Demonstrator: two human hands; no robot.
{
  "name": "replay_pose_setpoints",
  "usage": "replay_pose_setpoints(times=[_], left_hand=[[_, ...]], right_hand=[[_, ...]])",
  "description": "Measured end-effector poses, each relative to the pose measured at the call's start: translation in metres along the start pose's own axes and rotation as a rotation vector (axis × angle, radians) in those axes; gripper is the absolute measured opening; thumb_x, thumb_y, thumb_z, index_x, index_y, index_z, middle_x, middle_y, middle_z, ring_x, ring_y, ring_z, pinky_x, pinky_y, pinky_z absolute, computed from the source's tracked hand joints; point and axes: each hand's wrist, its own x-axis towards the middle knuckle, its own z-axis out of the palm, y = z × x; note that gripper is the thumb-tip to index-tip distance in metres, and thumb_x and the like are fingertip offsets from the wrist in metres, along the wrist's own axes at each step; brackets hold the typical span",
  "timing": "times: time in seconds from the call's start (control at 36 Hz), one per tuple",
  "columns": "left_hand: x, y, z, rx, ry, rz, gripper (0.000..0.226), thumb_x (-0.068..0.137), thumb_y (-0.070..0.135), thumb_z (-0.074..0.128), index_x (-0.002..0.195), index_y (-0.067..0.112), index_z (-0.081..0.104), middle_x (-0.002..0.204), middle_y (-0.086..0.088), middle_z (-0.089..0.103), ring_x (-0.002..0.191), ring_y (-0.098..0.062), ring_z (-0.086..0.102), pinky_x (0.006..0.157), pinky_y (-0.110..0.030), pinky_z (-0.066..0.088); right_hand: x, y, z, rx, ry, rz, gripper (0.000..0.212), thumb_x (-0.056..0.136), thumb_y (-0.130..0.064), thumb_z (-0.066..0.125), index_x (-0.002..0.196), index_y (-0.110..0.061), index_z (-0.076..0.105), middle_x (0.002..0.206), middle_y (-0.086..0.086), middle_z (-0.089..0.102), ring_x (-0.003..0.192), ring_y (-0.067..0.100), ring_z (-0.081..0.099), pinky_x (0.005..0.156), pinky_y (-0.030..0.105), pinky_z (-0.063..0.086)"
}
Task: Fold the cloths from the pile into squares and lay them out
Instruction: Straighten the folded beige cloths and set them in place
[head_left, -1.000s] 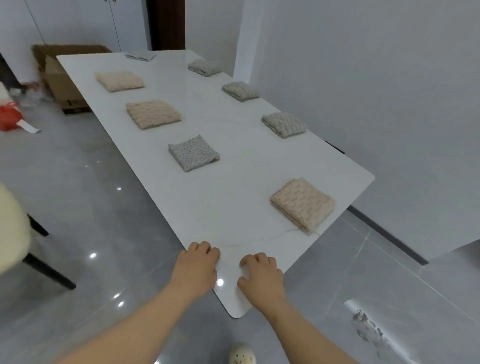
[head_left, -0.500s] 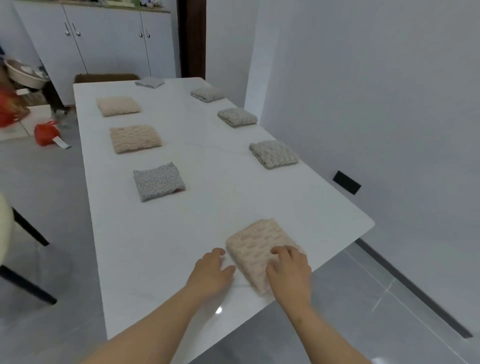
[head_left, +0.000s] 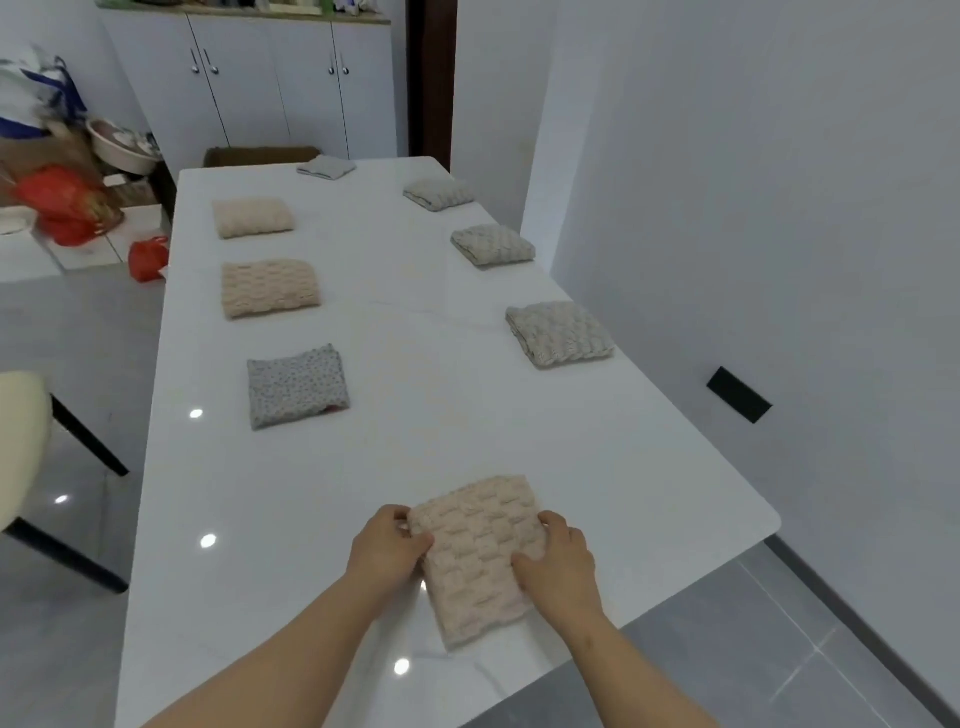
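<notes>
Here's the beige folded cloth (head_left: 480, 558), lying at the near end of the white bench (head_left: 415, 452), close to its right corner. Its long axis runs roughly away from the person, with the far end tipped slightly left. The left hand (head_left: 387, 551) pinches the cloth's left edge, thumb on top and fingers curled at the side. The right hand (head_left: 558, 566) grips the right edge the same way, thumb pressed on the weave. Further up the bench, seven more folded cloths sit in two rows, well apart. A speckled grey cloth (head_left: 297, 385) is the nearest on the left. White cabinets (head_left: 270, 88) stand beyond the far end, a plain wall (head_left: 753, 208) runs along the right, and the grey floor (head_left: 67, 332) is glossy.
</notes>
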Motion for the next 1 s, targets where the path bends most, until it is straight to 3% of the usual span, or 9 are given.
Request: replay_pose_setpoints(times=[0.25,0.39,0.47,0.61,0.72,0.83,0.92,1.0], left_hand=[[0.045,0.012,-0.017,-0.203,0.002,-0.061,0.023,0.083,0.008,0.065,0.102,0.012,0.054,0.089,-0.003,0.059,0.093,-0.028,0.061,0.092,-0.041,0.05],[0.062,0.016,-0.024,-0.242,0.003,-0.052,0.013,0.081,0.006,0.068,0.082,0.013,0.057,0.085,-0.009,0.064,0.079,-0.025,0.061,0.084,-0.038,0.051],[0.067,0.016,-0.025,-0.251,0.016,-0.057,0.012,0.08,0.008,0.069,0.079,0.012,0.058,0.079,-0.009,0.064,0.073,-0.024,0.059,0.082,-0.039,0.051],[0.069,0.017,-0.026,-0.265,0.026,-0.06,0.007,0.084,0.01,0.066,0.081,0.008,0.06,0.075,-0.009,0.064,0.067,-0.022,0.059,0.066,-0.033,0.05],[0.068,0.02,-0.025,-0.212,0.007,-0.045,0.01,0.081,0.011,0.069,0.084,0.011,0.061,0.08,-0.007,0.066,0.071,-0.02,0.061,0.065,-0.027,0.048],[0.063,0.024,-0.022,-0.164,0.023,-0.056,0.011,0.08,0.012,0.069,0.085,0.016,0.06,0.086,-0.005,0.067,0.077,-0.02,0.063,0.067,-0.028,0.05],[0.061,0.024,-0.019,-0.131,0.039,-0.056,0.008,0.08,0.012,0.069,0.082,0.015,0.062,0.08,-0.003,0.067,0.075,-0.019,0.063,0.075,-0.033,0.052],[0.059,0.025,-0.017,-0.091,0.038,-0.053,0.008,0.081,0.016,0.069,0.08,0.017,0.061,0.075,0.0,0.064,0.071,-0.016,0.058,0.067,-0.026,0.046]], right_hand=[[0.036,-0.02,-0.003,0.086,0.02,0.037,0.058,0.086,-0.026,0.057,0.139,-0.017,0.032,0.13,0.007,0.043,0.121,0.024,0.041,0.101,0.03,0.034],[0.05,-0.031,0.001,0.152,0.029,0.028,0.058,0.083,-0.021,0.06,0.136,-0.017,0.037,0.125,0.004,0.048,0.116,0.021,0.047,0.103,0.035,0.039],[0.056,-0.031,0.002,0.172,0.032,0.018,0.057,0.082,-0.018,0.061,0.134,-0.018,0.04,0.121,0.003,0.05,0.113,0.019,0.049,0.101,0.037,0.041],[0.067,-0.029,-0.003,0.227,0.008,0.009,0.059,0.084,-0.017,0.062,0.136,-0.018,0.036,0.115,-0.002,0.042,0.108,0.013,0.043,0.102,0.03,0.04],[0.076,-0.027,-0.009,0.251,-0.023,0.015,0.062,0.085,-0.018,0.062,0.139,-0.013,0.032,0.112,-0.002,0.039,0.102,0.011,0.042,0.088,0.019,0.039],[0.081,-0.024,-0.016,0.246,-0.06,0.011,0.052,0.085,-0.017,0.063,0.131,-0.007,0.04,0.099,-0.004,0.046,0.088,0.009,0.047,0.062,0.008,0.039],[0.084,-0.023,-0.018,0.242,-0.101,0.021,0.047,0.083,-0.02,0.064,0.125,-0.01,0.047,0.104,-0.004,0.052,0.099,0.013,0.053,0.081,0.02,0.046],[0.086,-0.022,-0.02,0.28,-0.141,0.039,0.025,0.082,-0.017,0.064,0.105,-0.016,0.054,0.09,-0.009,0.054,0.087,0.011,0.055,0.071,0.019,0.047]])
